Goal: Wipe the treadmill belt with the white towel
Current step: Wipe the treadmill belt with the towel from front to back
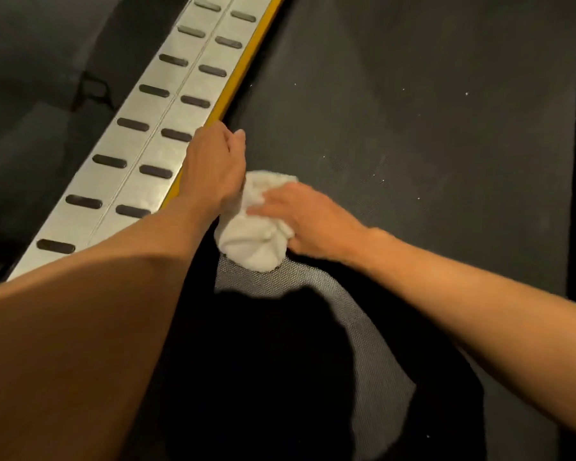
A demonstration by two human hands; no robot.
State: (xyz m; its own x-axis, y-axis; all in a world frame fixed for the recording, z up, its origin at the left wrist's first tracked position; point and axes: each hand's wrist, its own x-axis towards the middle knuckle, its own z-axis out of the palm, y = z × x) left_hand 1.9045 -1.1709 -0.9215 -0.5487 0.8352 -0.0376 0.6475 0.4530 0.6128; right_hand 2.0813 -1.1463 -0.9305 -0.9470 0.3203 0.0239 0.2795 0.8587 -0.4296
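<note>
The white towel [253,241] lies bunched on the dark grey treadmill belt [413,128], close to its left edge. My right hand [310,221] lies on top of the towel, fingers reaching left across it and the cloth gathered under the palm. My left hand [213,164] sits just left of the towel at the belt's edge, fingers curled under and holding nothing that I can see. Small white specks dot the belt beyond the towel.
A yellow strip [243,68] runs along the belt's left edge, beside a silver side rail [167,104] with dark oval grip pads. Dark floor [30,78] lies left of the rail. My black clothing with a grey mesh panel [356,314] hangs over the near belt.
</note>
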